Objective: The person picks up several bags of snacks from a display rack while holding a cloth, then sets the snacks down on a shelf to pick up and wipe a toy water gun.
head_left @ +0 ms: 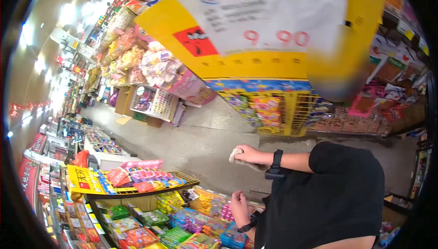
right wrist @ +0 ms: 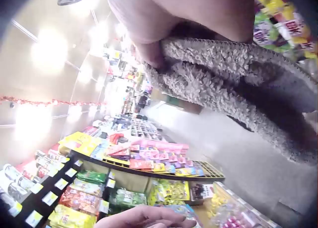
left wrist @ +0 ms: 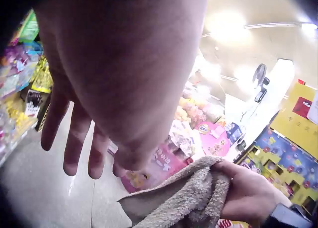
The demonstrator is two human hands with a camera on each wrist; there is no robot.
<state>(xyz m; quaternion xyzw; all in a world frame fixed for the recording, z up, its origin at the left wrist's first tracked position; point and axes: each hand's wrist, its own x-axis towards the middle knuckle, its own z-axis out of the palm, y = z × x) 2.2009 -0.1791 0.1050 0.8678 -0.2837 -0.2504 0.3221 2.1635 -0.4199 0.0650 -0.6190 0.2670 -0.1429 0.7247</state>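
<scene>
A grey-beige fluffy cloth is gripped by my right hand in front of the black-sleeved body. In the right wrist view the cloth is folded and droops from my right hand, thumb and fingers closed on its edge. My left hand hangs beside the shelf of bagged sweets, apart from the cloth. The left wrist view shows the left hand large, fingers extended and holding nothing, with the cloth held by the right hand beyond it.
A large yellow price sign crosses the top of the head view. Below lie shelves of packaged sweets and a yellow-edged tray. Grey floor runs between the displays. A white basket stands by stacked bags.
</scene>
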